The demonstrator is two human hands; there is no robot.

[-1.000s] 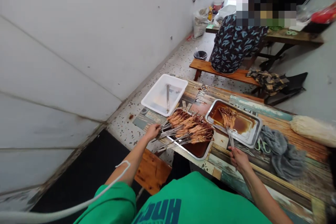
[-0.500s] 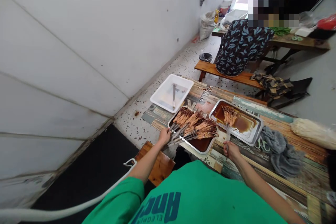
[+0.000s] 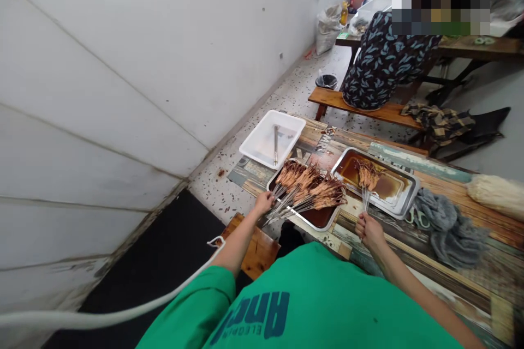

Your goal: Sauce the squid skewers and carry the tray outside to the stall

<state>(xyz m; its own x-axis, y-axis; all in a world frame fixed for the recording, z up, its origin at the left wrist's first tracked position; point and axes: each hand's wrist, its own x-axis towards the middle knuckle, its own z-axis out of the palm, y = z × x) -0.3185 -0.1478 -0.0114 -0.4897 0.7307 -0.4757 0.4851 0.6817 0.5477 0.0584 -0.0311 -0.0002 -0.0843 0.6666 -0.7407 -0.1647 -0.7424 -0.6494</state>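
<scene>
Several skewers point(image 3: 309, 184) of orange-brown food with dark stringy ends lie in the left metal tray point(image 3: 321, 223), which holds dark sauce. My left hand point(image 3: 265, 203) is closed around skewer sticks at this tray's near left edge. A smaller bunch of skewers point(image 3: 367, 177) rests its food end in the right metal tray point(image 3: 399, 204), over a shallow pool of brown liquid. My right hand point(image 3: 369, 229) grips the sticks of that bunch, just in front of the tray. Fingers partly hide the stick ends in both hands.
A white plastic tub point(image 3: 262, 139) with tongs point(image 3: 275, 144) inside stands at the back left. Scissors point(image 3: 418, 218) and a grey cloth point(image 3: 454, 229) lie right of the trays. Beyond, a person point(image 3: 388, 65) sits on a wooden bench point(image 3: 335, 101). A wall borders the left side.
The whole view has shifted slightly, so the table sits a little further right. Both hands keep their hold on the skewers, with little other visible movement.
</scene>
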